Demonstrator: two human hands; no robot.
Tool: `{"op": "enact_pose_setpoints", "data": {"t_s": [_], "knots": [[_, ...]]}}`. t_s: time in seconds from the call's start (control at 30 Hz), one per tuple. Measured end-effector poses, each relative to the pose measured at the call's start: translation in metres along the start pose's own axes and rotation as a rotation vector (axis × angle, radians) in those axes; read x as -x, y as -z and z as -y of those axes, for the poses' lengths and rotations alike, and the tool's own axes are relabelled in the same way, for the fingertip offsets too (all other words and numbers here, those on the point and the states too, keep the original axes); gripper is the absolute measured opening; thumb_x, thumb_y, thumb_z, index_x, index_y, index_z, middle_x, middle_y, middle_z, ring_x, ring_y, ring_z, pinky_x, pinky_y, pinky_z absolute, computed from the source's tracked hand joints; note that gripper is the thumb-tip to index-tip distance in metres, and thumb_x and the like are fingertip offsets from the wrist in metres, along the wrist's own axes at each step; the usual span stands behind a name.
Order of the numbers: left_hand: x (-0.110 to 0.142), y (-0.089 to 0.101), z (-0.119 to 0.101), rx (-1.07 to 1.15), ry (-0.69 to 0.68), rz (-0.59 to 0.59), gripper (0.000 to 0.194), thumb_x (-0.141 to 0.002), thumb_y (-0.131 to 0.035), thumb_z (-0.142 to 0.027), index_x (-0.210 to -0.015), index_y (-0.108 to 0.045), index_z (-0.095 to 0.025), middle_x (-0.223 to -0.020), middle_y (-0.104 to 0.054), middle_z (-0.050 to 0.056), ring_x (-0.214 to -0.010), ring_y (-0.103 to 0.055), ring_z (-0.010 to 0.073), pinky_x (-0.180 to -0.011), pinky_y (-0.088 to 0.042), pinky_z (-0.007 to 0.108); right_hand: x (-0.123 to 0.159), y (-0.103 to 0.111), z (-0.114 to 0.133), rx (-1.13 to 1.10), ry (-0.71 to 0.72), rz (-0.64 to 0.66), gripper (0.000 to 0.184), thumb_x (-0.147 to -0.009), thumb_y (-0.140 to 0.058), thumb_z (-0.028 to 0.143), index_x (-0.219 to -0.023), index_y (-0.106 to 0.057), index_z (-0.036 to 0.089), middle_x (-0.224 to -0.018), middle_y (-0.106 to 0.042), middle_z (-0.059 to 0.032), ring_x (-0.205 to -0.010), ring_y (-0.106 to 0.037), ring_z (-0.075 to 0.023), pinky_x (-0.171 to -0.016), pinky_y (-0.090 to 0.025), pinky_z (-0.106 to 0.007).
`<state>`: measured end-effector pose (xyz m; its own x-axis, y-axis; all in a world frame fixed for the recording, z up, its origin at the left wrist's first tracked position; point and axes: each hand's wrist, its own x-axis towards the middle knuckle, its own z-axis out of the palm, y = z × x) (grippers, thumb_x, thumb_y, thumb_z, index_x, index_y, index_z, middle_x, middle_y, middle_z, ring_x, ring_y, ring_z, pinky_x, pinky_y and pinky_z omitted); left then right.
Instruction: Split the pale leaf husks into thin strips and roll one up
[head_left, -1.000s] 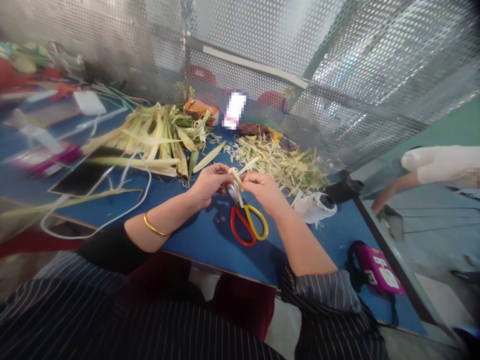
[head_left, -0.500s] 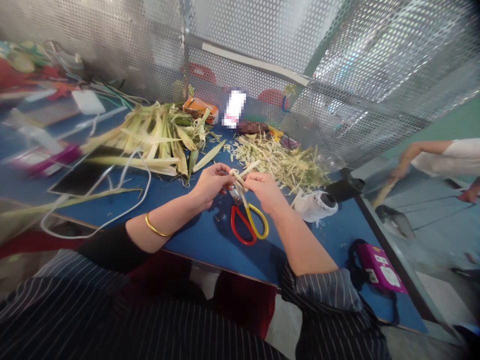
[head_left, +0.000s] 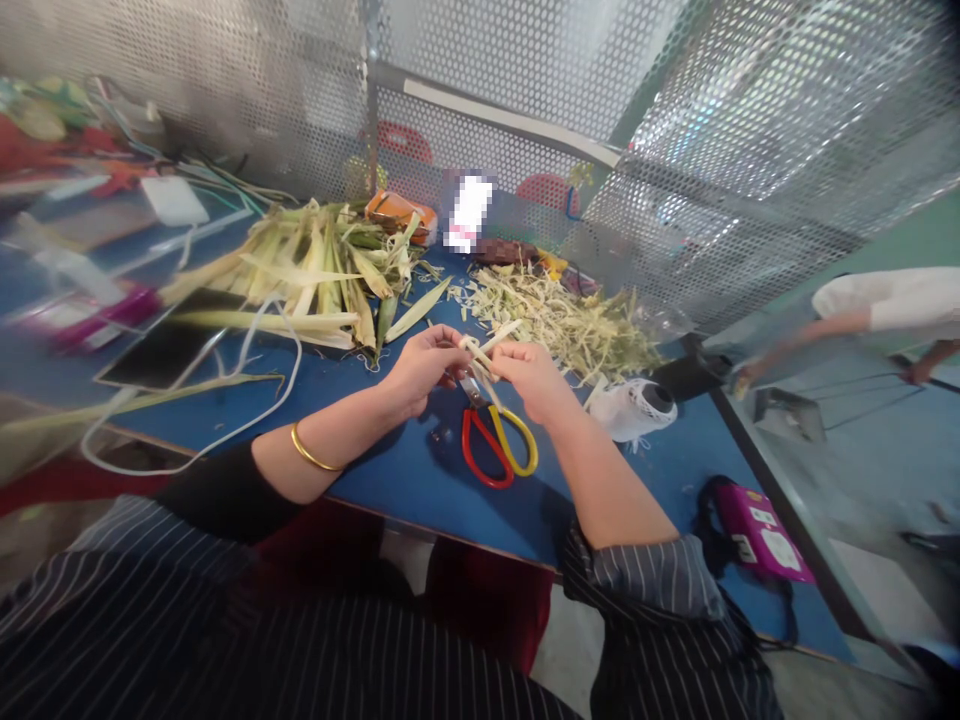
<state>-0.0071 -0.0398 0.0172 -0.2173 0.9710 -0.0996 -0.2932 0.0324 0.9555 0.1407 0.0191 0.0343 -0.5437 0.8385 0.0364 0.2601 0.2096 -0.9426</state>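
Note:
My left hand (head_left: 420, 368) and my right hand (head_left: 529, 375) meet above the blue table (head_left: 390, 470), both pinching a pale folded leaf strip (head_left: 480, 347) between their fingertips. Directly under the hands lie scissors (head_left: 495, 440) with one red and one yellow handle, touched by neither hand. A gold bangle (head_left: 309, 452) is on my left wrist.
A heap of long pale-green leaves (head_left: 315, 275) lies at the left, a pile of leaf trimmings (head_left: 562, 320) at the right. A white perforated object (head_left: 634, 410), a pink device (head_left: 757, 535), a white cable (head_left: 247, 390) and an orange box (head_left: 401, 215) sit around. Perforated metal screens stand behind. Another person's arm (head_left: 862, 315) is at far right.
My hands stay together on the strip, shifting only slightly. The other person's arm at the right has moved.

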Motion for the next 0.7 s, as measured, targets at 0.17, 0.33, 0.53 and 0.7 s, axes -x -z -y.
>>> {"op": "enact_pose_setpoints", "data": {"t_s": [0.17,0.33,0.53,0.7], "knots": [[-0.002,0.000,0.001,0.045,0.041,0.008,0.019,-0.066,-0.063,-0.009,-0.073,-0.049,-0.019,-0.060,-0.058,-0.003,-0.047,-0.052,0.0068,-0.040,-0.036,0.016,-0.001,0.002,0.000,0.019,-0.023,-0.005,0.015,-0.060,-0.053,0.019,-0.047,-0.047,0.018,-0.053,-0.048,0.0036,-0.054,-0.037,-0.0091,-0.055,-0.028,-0.025],[0.001,-0.002,0.001,-0.058,-0.026,-0.016,0.019,-0.066,-0.062,-0.008,-0.075,-0.049,-0.019,-0.060,-0.057,-0.004,-0.047,-0.053,0.0074,-0.039,-0.036,0.017,0.004,-0.002,0.002,0.060,-0.052,-0.048,0.016,-0.062,-0.054,0.023,-0.048,-0.048,0.018,-0.048,-0.043,0.0045,-0.052,-0.037,-0.0095,-0.054,-0.030,-0.026],[0.003,-0.004,0.003,-0.150,-0.174,-0.016,0.019,-0.067,-0.064,-0.009,-0.076,-0.050,-0.019,-0.057,-0.053,-0.006,-0.046,-0.052,0.0066,-0.040,-0.036,0.018,-0.001,-0.004,-0.005,0.037,-0.092,-0.075,0.016,-0.063,-0.056,0.028,-0.051,-0.052,0.019,-0.048,-0.045,0.0031,-0.051,-0.042,-0.0112,-0.052,-0.035,-0.027],[0.001,-0.002,0.003,-0.145,-0.120,-0.039,0.017,-0.071,-0.064,-0.011,-0.074,-0.048,-0.019,-0.058,-0.055,-0.004,-0.048,-0.054,0.0065,-0.042,-0.036,0.018,-0.003,-0.007,-0.009,0.019,-0.112,-0.087,0.020,-0.066,-0.061,0.033,-0.055,-0.053,0.019,-0.048,-0.046,0.0022,-0.051,-0.043,-0.0120,-0.050,-0.035,-0.026]]}}
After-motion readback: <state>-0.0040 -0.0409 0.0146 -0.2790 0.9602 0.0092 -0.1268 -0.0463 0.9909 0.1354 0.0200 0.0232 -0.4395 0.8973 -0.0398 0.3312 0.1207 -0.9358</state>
